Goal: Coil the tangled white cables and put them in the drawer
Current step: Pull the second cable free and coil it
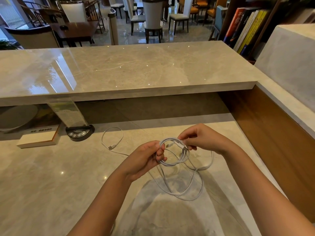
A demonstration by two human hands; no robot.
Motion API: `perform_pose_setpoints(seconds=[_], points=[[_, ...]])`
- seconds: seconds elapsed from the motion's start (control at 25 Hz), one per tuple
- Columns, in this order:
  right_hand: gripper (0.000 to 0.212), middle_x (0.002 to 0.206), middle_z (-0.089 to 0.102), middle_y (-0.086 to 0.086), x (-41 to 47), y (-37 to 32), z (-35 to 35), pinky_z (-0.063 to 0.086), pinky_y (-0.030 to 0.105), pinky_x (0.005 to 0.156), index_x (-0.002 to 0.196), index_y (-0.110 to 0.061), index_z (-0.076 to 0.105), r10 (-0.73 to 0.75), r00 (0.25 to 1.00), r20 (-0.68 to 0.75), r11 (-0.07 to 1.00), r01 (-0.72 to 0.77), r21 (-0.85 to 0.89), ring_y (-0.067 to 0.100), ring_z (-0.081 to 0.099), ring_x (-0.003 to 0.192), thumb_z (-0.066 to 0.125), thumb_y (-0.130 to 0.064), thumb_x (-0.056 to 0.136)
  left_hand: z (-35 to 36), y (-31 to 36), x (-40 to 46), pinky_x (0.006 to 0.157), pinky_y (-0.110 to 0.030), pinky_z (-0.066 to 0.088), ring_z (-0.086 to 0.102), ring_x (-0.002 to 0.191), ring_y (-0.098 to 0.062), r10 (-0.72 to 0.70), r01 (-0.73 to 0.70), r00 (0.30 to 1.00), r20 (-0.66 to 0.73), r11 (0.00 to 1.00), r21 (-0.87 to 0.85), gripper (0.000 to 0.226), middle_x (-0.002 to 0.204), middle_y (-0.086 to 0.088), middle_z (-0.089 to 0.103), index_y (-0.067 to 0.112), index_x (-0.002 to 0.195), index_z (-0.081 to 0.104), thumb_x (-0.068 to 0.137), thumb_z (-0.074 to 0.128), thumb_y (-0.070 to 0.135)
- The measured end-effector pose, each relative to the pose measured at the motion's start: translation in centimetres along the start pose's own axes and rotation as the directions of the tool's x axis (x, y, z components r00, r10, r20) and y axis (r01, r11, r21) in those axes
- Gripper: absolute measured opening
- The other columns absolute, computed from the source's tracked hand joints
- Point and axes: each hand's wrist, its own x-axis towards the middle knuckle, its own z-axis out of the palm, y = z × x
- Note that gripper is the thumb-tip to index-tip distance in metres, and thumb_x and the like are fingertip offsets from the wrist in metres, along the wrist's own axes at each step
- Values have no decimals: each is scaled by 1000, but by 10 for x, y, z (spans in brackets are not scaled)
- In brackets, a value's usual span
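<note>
At the far left of the marble desk a closed book lies flat, with a small black device with round buttons just to its right at the foot of a clear sign holder. Further right, a second white cable lies loose on the desk in an open loop, its plug end near the loop's lower side and a thin tail running toward the hands; no hand touches it.

The left hand holds the coil, a few turns of white cable, with fingers closed around the coil's left side and the thumb pressed over the strands. The coil stands roughly upright between the two hands, its plane facing the camera. To its right, the right hand has thumb and forefinger pinched together on the cable at the coil's upper right edge, where a connector appears to sit; the other fingers curl loosely.

Below the coil the uncoiled slack hangs down and lies in wide, crossing loops on the desk, toward the person and slightly right. That slack lies nearer the right hand, so the next turn probably means the right hand drawing cable up from below while the left keeps the coil steady. No drawer is visible.
</note>
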Motion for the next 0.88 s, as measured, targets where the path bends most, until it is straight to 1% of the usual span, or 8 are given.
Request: perform_pose_setpoints(seconds=[0.16, 0.24, 0.4, 0.44, 0.56, 0.64, 0.76, 0.88], points=[[24, 75, 65, 6, 5, -7, 6, 48, 23, 56, 94, -15, 64, -52, 999, -14, 995, 53, 89, 11, 54, 60, 48, 1, 86, -1, -3, 0, 70, -24, 54, 43, 54, -8, -28, 26, 998, -56, 999, -37, 26, 61, 0, 45, 6, 79, 53, 98, 35, 8], [27, 84, 64, 9, 7, -10, 8, 49, 29, 62, 102, -22, 53, -57, 998, 8, 991, 56, 122, 14, 54, 65, 53, -4, 82, -1, -2, 1, 73, -25, 55, 46, 53, -8, -31, 28, 995, -97, 999, -31, 28, 61, -1, 47, 6, 78, 55, 98, 36, 8], [38, 94, 61, -2, 3, -22, 16, 52, 28, 61, 106, -32, 46, -124, 992, 32, 943, 128, -308, 12, 57, 66, 70, -25, 77, 3, 0, 1, 80, -30, 55, 52, 56, -9, -53, 62, 989, -139, 996, 65, 26, 62, -3, 51, 5, 82, 60, 98, 40, 10], [32, 94, 62, -3, 2, -25, 18, 51, 28, 62, 106, -30, 49, -155, 988, 17, 879, 146, -455, 11, 57, 67, 68, -29, 80, 5, 1, 1, 80, -30, 56, 53, 56, -9, -58, 72, 988, -142, 993, 98, 25, 63, -3, 52, 5, 82, 60, 98, 41, 10], [17, 93, 67, -2, 4, -30, 21, 49, 32, 66, 101, -25, 62, -314, 949, 17, 556, 198, -808, 17, 59, 79, 52, -35, 91, 11, 0, 0, 81, -31, 57, 53, 56, -9, -61, 86, 984, -166, 985, 147, 26, 64, -4, 51, 5, 82, 60, 98, 40, 9], [22, 96, 65, -2, 5, -25, 24, 47, 32, 64, 103, -25, 66, -423, 905, 35, 491, 261, -831, 19, 59, 86, 49, -34, 93, 12, 2, 0, 82, -33, 56, 53, 56, -9, -54, 81, 983, -177, 986, 149, 26, 64, -4, 51, 5, 82, 60, 98, 39, 9], [12, 97, 61, 5, 1, -19, 26, 43, 30, 51, 93, -21, 72, -595, 804, 1, 470, 349, -811, 23, 58, 81, 66, -25, 83, 15, 5, -1, 80, -32, 57, 52, 57, -9, -45, 71, 981, -189, 988, 136, 26, 63, -3, 51, 6, 84, 61, 98, 39, 8], [9, 98, 60, 5, 0, -18, 30, 36, 30, 59, 87, -23, 74, -618, 786, -8, 457, 351, -817, 22, 55, 86, 68, -28, 81, 22, 3, -2, 75, -29, 58, 52, 56, -10, -48, 85, 977, -206, 981, 175, 25, 64, -4, 51, 3, 86, 62, 97, 40, 9]])
